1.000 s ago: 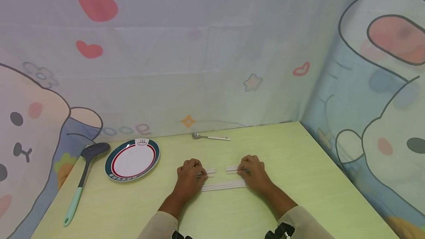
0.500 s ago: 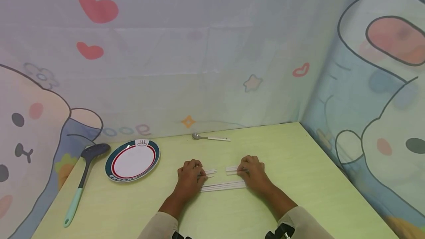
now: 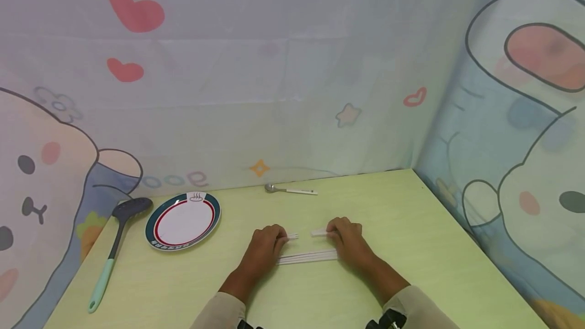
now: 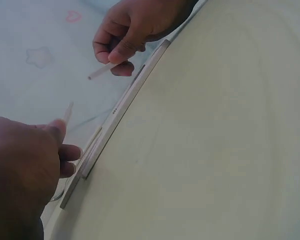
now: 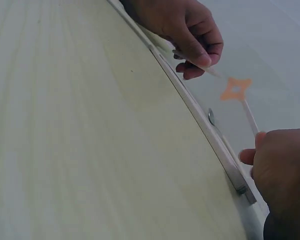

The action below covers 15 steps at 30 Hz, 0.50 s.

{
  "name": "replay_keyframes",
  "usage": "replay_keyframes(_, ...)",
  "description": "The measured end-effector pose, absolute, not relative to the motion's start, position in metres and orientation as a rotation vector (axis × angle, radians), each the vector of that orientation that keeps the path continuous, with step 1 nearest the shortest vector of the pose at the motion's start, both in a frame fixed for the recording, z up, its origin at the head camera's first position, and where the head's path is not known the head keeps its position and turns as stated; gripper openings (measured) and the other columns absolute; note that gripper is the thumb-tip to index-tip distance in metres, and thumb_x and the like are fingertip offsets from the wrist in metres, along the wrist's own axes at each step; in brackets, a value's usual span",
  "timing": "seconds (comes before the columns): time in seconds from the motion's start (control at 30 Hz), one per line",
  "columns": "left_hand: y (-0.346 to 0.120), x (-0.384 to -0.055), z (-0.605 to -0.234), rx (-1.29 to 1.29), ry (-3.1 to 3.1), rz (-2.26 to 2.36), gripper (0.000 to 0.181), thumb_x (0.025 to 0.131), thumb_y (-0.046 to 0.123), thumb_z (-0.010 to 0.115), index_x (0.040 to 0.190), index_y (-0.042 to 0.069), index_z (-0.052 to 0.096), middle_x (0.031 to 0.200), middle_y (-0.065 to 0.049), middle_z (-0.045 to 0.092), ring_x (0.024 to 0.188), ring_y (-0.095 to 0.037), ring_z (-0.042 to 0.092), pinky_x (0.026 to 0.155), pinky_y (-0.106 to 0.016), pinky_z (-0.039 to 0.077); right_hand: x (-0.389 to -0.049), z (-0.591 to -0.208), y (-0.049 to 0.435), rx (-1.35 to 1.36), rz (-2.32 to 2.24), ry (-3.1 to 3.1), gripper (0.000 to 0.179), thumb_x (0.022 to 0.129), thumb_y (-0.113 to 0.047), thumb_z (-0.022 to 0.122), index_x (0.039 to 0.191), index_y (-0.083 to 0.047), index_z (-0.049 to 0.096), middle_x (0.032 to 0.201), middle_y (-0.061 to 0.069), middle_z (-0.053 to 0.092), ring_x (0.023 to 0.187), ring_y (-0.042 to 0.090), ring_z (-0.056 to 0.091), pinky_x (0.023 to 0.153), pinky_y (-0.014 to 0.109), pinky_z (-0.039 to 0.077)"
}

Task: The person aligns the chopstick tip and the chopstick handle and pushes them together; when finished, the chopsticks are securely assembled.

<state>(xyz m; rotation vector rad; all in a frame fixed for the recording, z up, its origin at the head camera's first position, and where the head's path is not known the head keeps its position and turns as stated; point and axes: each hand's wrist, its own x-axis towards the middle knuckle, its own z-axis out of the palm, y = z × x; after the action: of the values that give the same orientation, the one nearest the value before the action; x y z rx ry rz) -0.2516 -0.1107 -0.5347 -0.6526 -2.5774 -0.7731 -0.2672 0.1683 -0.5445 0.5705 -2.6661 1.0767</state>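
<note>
In the head view my left hand pinches thin white sticks, apparently chopsticks, whose ends stick out to the right. Opposite, my right hand pinches more white chopsticks, their ends pointing left. A short gap separates the two sets. Nearer the body, a row of several white chopsticks lies on the table between the wrists. Both wrist views show the held chopsticks raised above the table, with a thumb against the fingers; the right wrist view shows a tapering tip by the left hand.
A spoon with a white handle lies at the table's back edge. To the left are a white plate with a dark blue rim and a black turner with a mint handle. Printed cloth hangs behind the yellow-green table.
My left hand has shifted slightly right and its fingers have closed in on the chopsticks. Less of the chopsticks shows by both hands. The row in front, plate, turner and spoon stay put.
</note>
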Motion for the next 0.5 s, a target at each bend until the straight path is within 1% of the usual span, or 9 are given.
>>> replay_keyframes(0.07,-0.1104,-0.2500,-0.5330,-0.646,-2.604,-0.802,0.006,0.106,0.016,0.071,0.105,0.014,0.066,0.091,0.003,0.070,0.080,-0.008,0.057,0.082,-0.035,0.050,-0.2644,-0.5434,0.1669,0.571,1.105,-2.670,0.007,0.108,-0.014,0.067,0.109,-0.018,0.061,0.110,-0.002,0.068,0.107,0.022,0.055,0.101,0.047,0.040)
replay_keyframes(0.13,-0.1102,-0.2487,-0.5317,-0.641,-2.632,-0.839,0.006,0.108,0.019,0.069,0.108,0.013,0.067,0.093,0.004,0.072,0.081,-0.007,0.058,0.081,-0.033,0.052,-0.2623,-0.5425,0.1653,0.587,1.122,-2.676,0.004,0.109,-0.014,0.064,0.111,-0.018,0.062,0.110,-0.004,0.070,0.106,0.021,0.054,0.097,0.044,0.045)
replay_keyframes(0.2,-0.1103,-0.2477,-0.5310,-0.658,-2.627,-0.867,0.005,0.108,0.018,0.068,0.111,0.014,0.069,0.098,0.004,0.075,0.084,-0.008,0.062,0.081,-0.033,0.055,-0.2604,-0.5417,0.1635,0.610,1.114,-2.669,0.006,0.110,-0.013,0.063,0.113,-0.019,0.063,0.111,-0.005,0.072,0.106,0.020,0.055,0.095,0.043,0.049)
replay_keyframes(0.27,-0.1104,-0.2473,-0.5309,-0.712,-2.587,-0.864,0.007,0.108,0.015,0.069,0.114,0.012,0.072,0.103,0.002,0.077,0.090,-0.011,0.070,0.084,-0.035,0.059,-0.2597,-0.5416,0.1619,0.643,1.085,-2.654,0.008,0.111,-0.013,0.062,0.115,-0.019,0.065,0.114,-0.004,0.073,0.105,0.018,0.058,0.095,0.043,0.051)
replay_keyframes(0.33,-0.1106,-0.2471,-0.5307,-0.774,-2.534,-0.847,0.011,0.106,0.012,0.070,0.116,0.010,0.075,0.103,-0.001,0.077,0.091,-0.014,0.073,0.083,-0.035,0.061,-0.2597,-0.5421,0.1608,0.687,1.042,-2.620,0.010,0.110,-0.012,0.063,0.117,-0.018,0.068,0.115,-0.002,0.074,0.105,0.018,0.062,0.095,0.044,0.053)
replay_keyframes(0.43,-0.1106,-0.2472,-0.5310,-0.825,-2.496,-0.820,0.014,0.105,0.011,0.072,0.117,0.008,0.080,0.096,-0.001,0.074,0.082,-0.010,0.067,0.077,-0.031,0.059,-0.2605,-0.5437,0.1604,0.776,0.976,-2.539,0.011,0.109,-0.012,0.066,0.116,-0.014,0.073,0.111,0.000,0.074,0.099,0.016,0.066,0.091,0.043,0.054)
replay_keyframes(0.5,-0.1104,-0.2471,-0.5305,-0.829,-2.504,-0.821,0.015,0.104,0.012,0.073,0.116,0.008,0.082,0.091,0.001,0.070,0.075,-0.005,0.057,0.072,-0.027,0.054,-0.2615,-0.5453,0.1606,0.832,0.932,-2.478,0.010,0.108,-0.014,0.067,0.114,-0.013,0.075,0.104,-0.002,0.073,0.093,0.012,0.065,0.087,0.039,0.053)
